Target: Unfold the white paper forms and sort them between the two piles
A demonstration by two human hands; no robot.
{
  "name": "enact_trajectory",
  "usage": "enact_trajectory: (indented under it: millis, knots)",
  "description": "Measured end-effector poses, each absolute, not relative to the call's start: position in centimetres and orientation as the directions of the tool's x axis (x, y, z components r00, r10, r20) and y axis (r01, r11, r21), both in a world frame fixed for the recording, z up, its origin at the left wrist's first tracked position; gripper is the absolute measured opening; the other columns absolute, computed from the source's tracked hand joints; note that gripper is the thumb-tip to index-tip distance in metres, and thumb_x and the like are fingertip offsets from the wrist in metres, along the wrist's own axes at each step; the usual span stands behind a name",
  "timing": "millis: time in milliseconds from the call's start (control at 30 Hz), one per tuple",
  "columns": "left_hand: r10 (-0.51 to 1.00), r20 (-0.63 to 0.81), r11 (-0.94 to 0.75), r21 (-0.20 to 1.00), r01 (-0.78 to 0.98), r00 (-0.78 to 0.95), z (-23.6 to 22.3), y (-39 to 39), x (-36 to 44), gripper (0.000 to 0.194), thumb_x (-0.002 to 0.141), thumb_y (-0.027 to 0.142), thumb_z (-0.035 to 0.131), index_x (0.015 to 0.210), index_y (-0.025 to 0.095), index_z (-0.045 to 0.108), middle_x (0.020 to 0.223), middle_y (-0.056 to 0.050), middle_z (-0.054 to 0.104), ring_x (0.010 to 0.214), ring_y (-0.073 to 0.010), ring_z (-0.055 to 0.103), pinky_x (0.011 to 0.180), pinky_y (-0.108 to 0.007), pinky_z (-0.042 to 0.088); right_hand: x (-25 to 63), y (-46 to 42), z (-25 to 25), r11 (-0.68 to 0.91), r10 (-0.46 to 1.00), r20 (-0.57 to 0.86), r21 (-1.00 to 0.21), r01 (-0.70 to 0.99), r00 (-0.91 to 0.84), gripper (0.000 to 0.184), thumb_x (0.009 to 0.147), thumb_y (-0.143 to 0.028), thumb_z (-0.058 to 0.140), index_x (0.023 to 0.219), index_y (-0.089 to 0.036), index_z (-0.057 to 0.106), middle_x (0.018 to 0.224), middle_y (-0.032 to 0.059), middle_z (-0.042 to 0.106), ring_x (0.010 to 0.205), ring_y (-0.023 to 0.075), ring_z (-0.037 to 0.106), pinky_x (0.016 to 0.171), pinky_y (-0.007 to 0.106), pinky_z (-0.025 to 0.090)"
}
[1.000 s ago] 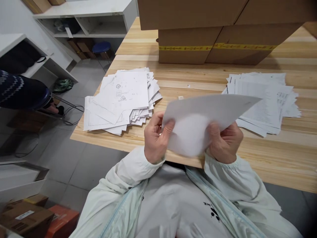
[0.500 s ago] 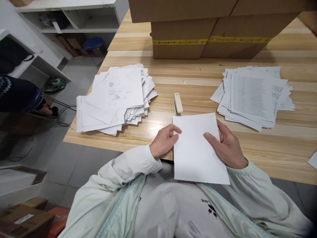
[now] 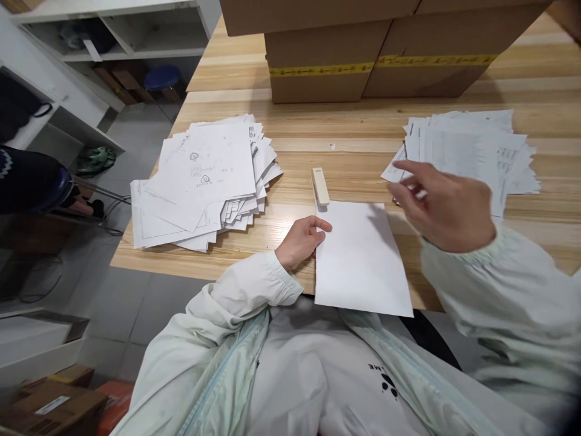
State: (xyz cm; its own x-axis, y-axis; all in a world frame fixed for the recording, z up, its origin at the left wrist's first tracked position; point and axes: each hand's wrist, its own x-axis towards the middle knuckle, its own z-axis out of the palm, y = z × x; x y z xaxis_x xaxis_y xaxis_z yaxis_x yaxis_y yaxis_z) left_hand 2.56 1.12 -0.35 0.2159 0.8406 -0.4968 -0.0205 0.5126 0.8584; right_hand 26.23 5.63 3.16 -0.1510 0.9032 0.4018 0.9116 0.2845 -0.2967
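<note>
A blank white sheet of paper lies at the table's front edge, its lower end sticking out over the edge. My left hand pinches its left side between thumb and fingers. My right hand is raised over the table, right of the sheet, with index finger and thumb apart and nothing visible in it. Behind that hand, partly covered by it, is a messy pile of printed papers. A cream stapler stands just beyond the sheet's top left corner.
On the left of the wooden table spreads another loose pile of papers. Large cardboard boxes with yellow tape stand at the back. A blue stool and shelves are beyond the table's left side.
My right hand has let go of the sheet's right side and moved up and right toward the right pile. My left hand has kept its hold on the sheet.
</note>
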Motion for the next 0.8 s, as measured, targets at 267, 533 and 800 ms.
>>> enact_trajectory:
  millis: [267, 533, 800]
  knots:
    - [0.853, -0.490, 0.501, 0.866, -0.015, 0.178, -0.7, 1.1, 2.6, 0.018, 0.075, 0.000, 0.055, 0.082, 0.016, 0.060, 0.044, 0.011, 0.039, 0.037, -0.0052, 0.032, 0.041, -0.020, 0.021, 12.7, 14.9, 0.6, 0.658, 0.752, 0.319, -0.325, 0.679, -0.577, 0.047, 0.107, -0.041, 0.031, 0.129, -0.015, 0.063, 0.127, 0.0151, 0.067, 0.124, 0.0331, 0.052, 0.105, 0.052, 0.041]
    - [0.871, -0.457, 0.461, 0.887, 0.022, 0.180, -0.4, 1.8, 3.0, 0.020, 0.074, -0.003, 0.052, 0.078, 0.016, 0.059, 0.046, 0.011, 0.039, 0.040, -0.0061, 0.035, 0.045, -0.021, 0.021, 10.2, 15.1, -2.2, 0.654, 0.756, 0.309, -0.317, 0.686, -0.578, 0.052, 0.106, -0.044, 0.027, 0.130, -0.013, 0.063, 0.132, 0.0189, 0.064, 0.127, 0.0357, 0.048, 0.105, 0.055, 0.038]
    - [0.981, -0.183, 0.184, 0.983, 0.021, -0.072, -0.8, -4.1, -0.6, 0.005, 0.082, 0.020, 0.062, 0.078, 0.018, 0.061, 0.061, 0.004, 0.053, 0.052, -0.0091, 0.044, 0.051, -0.022, 0.033, 19.2, 8.2, 1.7, 0.580, 0.812, 0.474, -0.586, 0.567, -0.340, 0.044, 0.099, -0.050, 0.051, 0.129, -0.021, 0.067, 0.130, 0.0126, 0.070, 0.123, 0.0300, 0.061, 0.111, 0.050, 0.044]
